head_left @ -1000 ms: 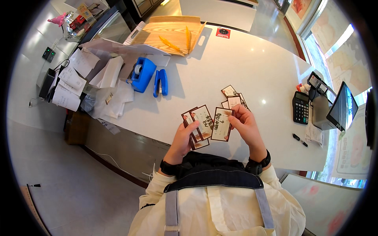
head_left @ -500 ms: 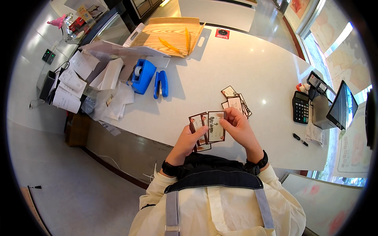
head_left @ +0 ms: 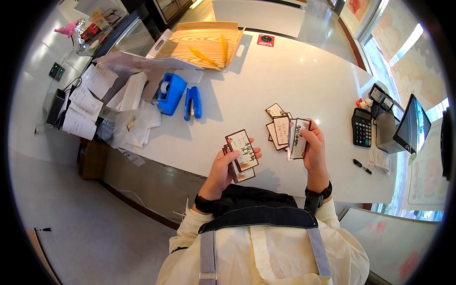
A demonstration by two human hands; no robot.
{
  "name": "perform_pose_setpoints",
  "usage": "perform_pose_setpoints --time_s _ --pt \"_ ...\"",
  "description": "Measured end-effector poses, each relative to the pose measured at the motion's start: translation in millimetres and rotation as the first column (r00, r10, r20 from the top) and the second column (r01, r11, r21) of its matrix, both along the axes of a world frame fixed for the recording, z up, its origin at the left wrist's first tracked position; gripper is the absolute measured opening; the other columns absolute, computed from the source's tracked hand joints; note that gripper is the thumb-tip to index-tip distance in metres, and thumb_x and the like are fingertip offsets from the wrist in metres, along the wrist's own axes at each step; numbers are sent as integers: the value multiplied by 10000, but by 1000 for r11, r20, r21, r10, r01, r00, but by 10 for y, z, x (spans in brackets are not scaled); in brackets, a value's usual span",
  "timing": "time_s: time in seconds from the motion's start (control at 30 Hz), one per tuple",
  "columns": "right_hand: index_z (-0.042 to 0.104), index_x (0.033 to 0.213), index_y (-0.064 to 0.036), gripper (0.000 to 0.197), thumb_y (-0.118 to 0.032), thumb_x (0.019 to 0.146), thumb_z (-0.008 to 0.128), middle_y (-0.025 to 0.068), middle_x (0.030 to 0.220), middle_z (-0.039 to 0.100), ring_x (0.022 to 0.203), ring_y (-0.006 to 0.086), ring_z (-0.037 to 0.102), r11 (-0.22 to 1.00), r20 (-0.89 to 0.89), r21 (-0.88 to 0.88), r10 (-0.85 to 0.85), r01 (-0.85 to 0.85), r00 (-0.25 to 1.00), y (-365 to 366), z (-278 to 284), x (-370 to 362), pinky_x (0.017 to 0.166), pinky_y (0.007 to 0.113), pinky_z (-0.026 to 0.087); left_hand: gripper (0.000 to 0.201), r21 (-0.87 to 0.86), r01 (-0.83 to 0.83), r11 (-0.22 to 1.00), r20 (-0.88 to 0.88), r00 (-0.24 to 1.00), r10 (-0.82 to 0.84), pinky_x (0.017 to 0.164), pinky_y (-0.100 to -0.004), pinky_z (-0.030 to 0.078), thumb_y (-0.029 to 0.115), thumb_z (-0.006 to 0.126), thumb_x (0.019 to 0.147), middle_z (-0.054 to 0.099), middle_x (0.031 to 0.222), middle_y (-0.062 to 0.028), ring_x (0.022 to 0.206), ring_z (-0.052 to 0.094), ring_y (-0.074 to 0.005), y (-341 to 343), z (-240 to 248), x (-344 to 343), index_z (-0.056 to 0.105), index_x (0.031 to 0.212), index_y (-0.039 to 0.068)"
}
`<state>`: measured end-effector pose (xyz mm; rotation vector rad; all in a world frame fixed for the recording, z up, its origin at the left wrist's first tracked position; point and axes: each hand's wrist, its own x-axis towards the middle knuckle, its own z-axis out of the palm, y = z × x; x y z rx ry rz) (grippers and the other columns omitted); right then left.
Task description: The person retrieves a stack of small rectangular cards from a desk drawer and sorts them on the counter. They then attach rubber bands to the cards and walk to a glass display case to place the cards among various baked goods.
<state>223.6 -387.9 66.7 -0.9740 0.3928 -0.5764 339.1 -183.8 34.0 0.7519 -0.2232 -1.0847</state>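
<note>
A small stack of dark-bordered cards (head_left: 242, 151) with handwriting lies fanned in my left hand (head_left: 222, 167), thumb pressed on the top one. My right hand (head_left: 314, 148) pinches another bordered card (head_left: 299, 138), tilted up; a second edge shows along its left side, though I cannot tell how many cards it holds. That card overlaps the right side of a loose pile of similar cards (head_left: 280, 128) on the white counter, so part of the pile is hidden. Both wrists wear black bands.
On the white counter (head_left: 304, 78) stand a blue tape dispenser (head_left: 171, 95) and blue stapler (head_left: 193, 103) at left. A wooden tray (head_left: 202, 38) with yellow tongs lies at the back. A calculator (head_left: 362, 127), pen (head_left: 362, 166) and screen (head_left: 411, 124) are right; papers (head_left: 88, 102) crowd the far left.
My right hand has moved right and away from the left hand's stack, carrying a card over to the loose pile. Another card's face now tops the stack in my left hand.
</note>
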Motion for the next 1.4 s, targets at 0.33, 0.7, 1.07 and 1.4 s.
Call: perform_pose_setpoints --time_s 0.33,0.7,1.07,1.4 --pt "578 1061 -23 199 -77 871 562 3 924 623 814 32 550 953 -170 -159 231 -258 958 293 -100 116 712 193 451 342 116 -39 992 179 984 18 831 -319 507 97 564 906 610 1130 -116 969 611 -167 -5 -124 -9 490 1224 -7" --pt "579 1095 -24 208 -90 902 540 -19 892 601 781 26 529 984 -180 -142 78 -105 981 206 -240 187 690 186 439 470 -24 -42 999 -25 999 41 958 -392 454 83 412 887 563 1195 -201 1098 569 -247 14 60 -10 374 1331 -64" --pt "570 1008 -19 145 -96 888 593 -18 893 583 810 30 517 833 -328 -372 294 -409 898 387 -177 131 700 201 437 362 57 -75 996 151 986 65 901 -373 489 105 474 923 562 1207 -177 1091 571 -251 36 -131 -7 467 1252 -45" --pt "641 912 -168 288 -26 665 684 -5 847 554 777 169 531 -173 496 -863 -112 474 861 303 49 -28 712 312 406 426 -24 -215 976 18 976 215 966 -402 458 97 468 925 499 1275 -215 1169 521 -305 40 59 -5 398 1310 -71"
